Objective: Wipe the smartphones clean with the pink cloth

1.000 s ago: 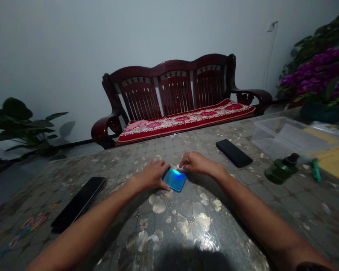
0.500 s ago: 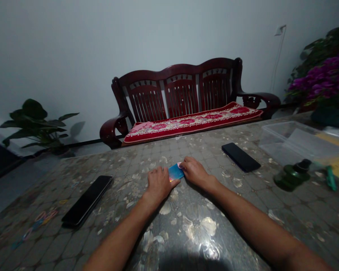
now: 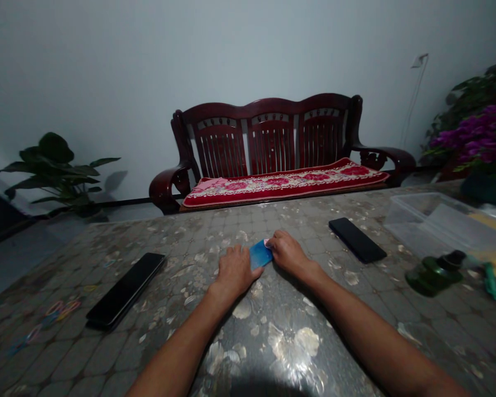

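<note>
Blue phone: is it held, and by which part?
Blue phone lies on the table; left hand covers its left end, right hand holds its right corner.

Dim room, glare on glossy table point(image 3: 289, 342), wide-angle bending at edges, corners darkened

Glossy blue phone point(image 3: 259, 255); two black phones point(image 3: 126, 289) point(image 3: 357, 239); grey table point(image 3: 289, 342) with pale floral pattern; dark green bottle point(image 3: 434, 273); red floral cushion point(image 3: 287, 182).

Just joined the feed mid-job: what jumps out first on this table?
The bright blue phone, dead centre, held by the left hand, with the right hand at its far corner. A left black phone and a right black phone flank it; a dark red bench stands behind.
</note>
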A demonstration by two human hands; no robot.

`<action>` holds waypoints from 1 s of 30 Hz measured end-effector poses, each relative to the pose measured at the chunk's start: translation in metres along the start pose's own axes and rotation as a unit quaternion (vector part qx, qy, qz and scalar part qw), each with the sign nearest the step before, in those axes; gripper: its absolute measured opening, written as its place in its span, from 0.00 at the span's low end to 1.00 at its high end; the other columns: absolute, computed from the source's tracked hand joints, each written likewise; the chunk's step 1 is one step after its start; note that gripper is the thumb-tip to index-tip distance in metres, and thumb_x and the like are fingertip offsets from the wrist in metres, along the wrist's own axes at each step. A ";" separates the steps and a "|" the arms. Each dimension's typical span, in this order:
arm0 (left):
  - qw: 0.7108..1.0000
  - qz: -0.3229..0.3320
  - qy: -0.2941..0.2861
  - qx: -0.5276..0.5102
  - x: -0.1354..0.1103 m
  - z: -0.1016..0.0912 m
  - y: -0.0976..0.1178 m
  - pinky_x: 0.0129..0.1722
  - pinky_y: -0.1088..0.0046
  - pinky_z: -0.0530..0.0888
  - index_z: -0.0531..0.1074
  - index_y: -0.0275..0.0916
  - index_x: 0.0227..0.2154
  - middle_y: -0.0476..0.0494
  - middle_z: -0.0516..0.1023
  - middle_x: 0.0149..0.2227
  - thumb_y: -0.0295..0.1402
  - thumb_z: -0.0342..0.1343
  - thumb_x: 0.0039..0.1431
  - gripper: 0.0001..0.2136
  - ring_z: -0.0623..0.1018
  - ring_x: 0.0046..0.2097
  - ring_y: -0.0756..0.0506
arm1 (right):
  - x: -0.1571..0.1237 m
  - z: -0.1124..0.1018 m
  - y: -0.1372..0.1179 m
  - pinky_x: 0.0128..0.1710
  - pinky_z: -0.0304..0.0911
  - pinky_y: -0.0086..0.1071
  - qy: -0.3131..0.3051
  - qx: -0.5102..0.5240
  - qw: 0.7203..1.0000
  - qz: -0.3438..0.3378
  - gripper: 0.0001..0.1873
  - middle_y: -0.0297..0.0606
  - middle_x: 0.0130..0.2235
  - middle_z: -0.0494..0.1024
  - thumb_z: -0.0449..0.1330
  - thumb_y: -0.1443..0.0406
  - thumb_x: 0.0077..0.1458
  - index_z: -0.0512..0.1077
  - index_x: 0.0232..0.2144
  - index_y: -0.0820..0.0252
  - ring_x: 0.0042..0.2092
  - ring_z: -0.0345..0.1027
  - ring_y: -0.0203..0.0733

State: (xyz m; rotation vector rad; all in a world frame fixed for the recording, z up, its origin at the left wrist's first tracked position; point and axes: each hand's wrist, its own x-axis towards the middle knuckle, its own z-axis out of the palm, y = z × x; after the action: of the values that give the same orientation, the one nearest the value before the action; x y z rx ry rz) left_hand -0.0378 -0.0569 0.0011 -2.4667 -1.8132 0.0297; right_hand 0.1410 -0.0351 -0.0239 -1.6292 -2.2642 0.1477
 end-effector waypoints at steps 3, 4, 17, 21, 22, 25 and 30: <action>1.000 0.005 0.018 0.007 -0.003 0.004 0.003 0.43 0.58 0.75 0.74 0.33 0.47 0.27 0.77 0.46 0.49 0.56 0.62 0.23 0.76 0.50 0.29 | -0.003 -0.003 -0.006 0.42 0.59 0.31 -0.014 -0.001 1.000 -0.024 0.13 0.45 0.39 0.77 0.55 0.72 0.62 0.80 0.39 0.60 0.45 0.69 0.44; 1.000 0.003 0.021 0.007 -0.005 0.005 0.005 0.43 0.58 0.76 0.74 0.33 0.47 0.27 0.77 0.46 0.49 0.56 0.62 0.23 0.76 0.50 0.29 | -0.004 -0.005 -0.007 0.42 0.59 0.31 -0.027 0.004 0.999 -0.042 0.13 0.43 0.38 0.77 0.55 0.72 0.61 0.80 0.38 0.60 0.44 0.69 0.44; 0.999 -0.024 -0.005 -0.027 -0.011 -0.001 0.019 0.45 0.60 0.76 0.74 0.32 0.48 0.30 0.76 0.47 0.50 0.60 0.59 0.25 0.76 0.51 0.32 | 0.003 -0.006 0.001 0.47 0.59 0.30 -0.003 0.039 0.999 0.008 0.15 0.45 0.41 0.77 0.55 0.72 0.63 0.81 0.45 0.61 0.47 0.68 0.43; 0.999 -0.020 -0.014 -0.035 -0.011 -0.001 0.018 0.46 0.61 0.75 0.74 0.32 0.48 0.30 0.76 0.48 0.49 0.59 0.59 0.24 0.76 0.51 0.33 | -0.001 -0.009 -0.007 0.44 0.59 0.29 -0.053 0.043 0.997 -0.039 0.14 0.41 0.38 0.77 0.56 0.73 0.59 0.82 0.38 0.59 0.44 0.69 0.42; 0.999 -0.020 -0.015 -0.036 -0.011 0.000 0.018 0.46 0.61 0.75 0.74 0.32 0.49 0.30 0.75 0.48 0.49 0.59 0.60 0.24 0.75 0.51 0.33 | -0.002 -0.009 -0.009 0.43 0.59 0.29 -0.067 0.050 0.995 -0.055 0.14 0.40 0.37 0.77 0.57 0.74 0.58 0.82 0.37 0.58 0.42 0.69 0.41; 0.999 -0.022 -0.014 -0.037 -0.012 0.001 0.018 0.46 0.60 0.75 0.74 0.32 0.49 0.30 0.75 0.48 0.49 0.59 0.60 0.25 0.75 0.52 0.33 | 0.000 -0.006 -0.008 0.44 0.59 0.29 -0.052 0.063 0.995 -0.055 0.14 0.40 0.37 0.78 0.57 0.73 0.60 0.82 0.38 0.59 0.43 0.69 0.41; 0.999 -0.024 -0.028 -0.032 -0.013 -0.004 0.020 0.45 0.60 0.76 0.73 0.30 0.50 0.29 0.74 0.49 0.49 0.60 0.60 0.26 0.75 0.52 0.32 | 0.007 0.005 -0.002 0.47 0.60 0.30 0.029 0.040 0.999 0.013 0.14 0.44 0.42 0.77 0.56 0.71 0.64 0.80 0.46 0.61 0.47 0.68 0.43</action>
State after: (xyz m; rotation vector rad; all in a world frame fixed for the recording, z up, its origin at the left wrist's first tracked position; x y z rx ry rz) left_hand -0.0224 -0.0753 0.0031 -2.4880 -1.9258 0.0390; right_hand 0.1357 -0.0280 -0.0267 -1.6022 -2.1655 0.1923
